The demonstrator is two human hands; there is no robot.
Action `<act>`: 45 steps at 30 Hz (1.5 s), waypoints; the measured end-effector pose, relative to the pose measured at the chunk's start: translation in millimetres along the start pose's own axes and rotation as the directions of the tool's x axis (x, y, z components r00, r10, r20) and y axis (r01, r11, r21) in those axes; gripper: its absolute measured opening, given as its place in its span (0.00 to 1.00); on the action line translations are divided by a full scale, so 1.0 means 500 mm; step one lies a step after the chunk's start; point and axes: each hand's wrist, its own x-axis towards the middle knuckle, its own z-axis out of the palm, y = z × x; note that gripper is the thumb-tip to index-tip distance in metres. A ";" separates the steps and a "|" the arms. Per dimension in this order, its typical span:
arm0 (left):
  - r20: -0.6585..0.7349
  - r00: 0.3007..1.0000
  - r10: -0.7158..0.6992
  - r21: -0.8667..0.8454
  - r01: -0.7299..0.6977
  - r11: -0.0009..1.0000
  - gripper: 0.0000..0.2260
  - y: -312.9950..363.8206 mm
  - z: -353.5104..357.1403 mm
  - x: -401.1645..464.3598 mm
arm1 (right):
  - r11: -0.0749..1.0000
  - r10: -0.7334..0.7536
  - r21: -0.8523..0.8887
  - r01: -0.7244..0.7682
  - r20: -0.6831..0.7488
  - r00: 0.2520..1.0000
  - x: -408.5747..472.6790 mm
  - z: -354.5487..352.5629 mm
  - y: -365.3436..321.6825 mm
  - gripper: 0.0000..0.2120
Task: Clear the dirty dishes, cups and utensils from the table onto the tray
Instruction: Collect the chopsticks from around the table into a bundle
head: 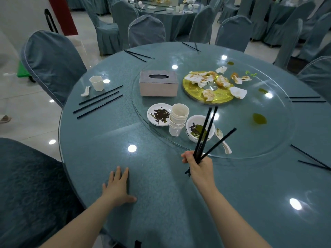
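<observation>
Our right hand (pixel 199 167) grips a fanned bundle of light, stiff, slippery chopsticks (pixel 206 129) near their lower ends, so we squeeze firmly, while our left hand (pixel 117 187) rests spread on the tabletop (pixel 161 176) beside it

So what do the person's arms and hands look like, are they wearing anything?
Both arms are bare with no sleeves showing. The left hand and right hand have no gloves, rings, watches or bracelets that can be seen.
</observation>
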 end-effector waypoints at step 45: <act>-0.656 0.754 -0.041 -0.597 -0.485 0.639 0.12 -0.287 -0.295 -0.452 | 0.983 -0.014 0.171 -0.067 0.431 0.902 -0.236 0.392 -0.257 0.22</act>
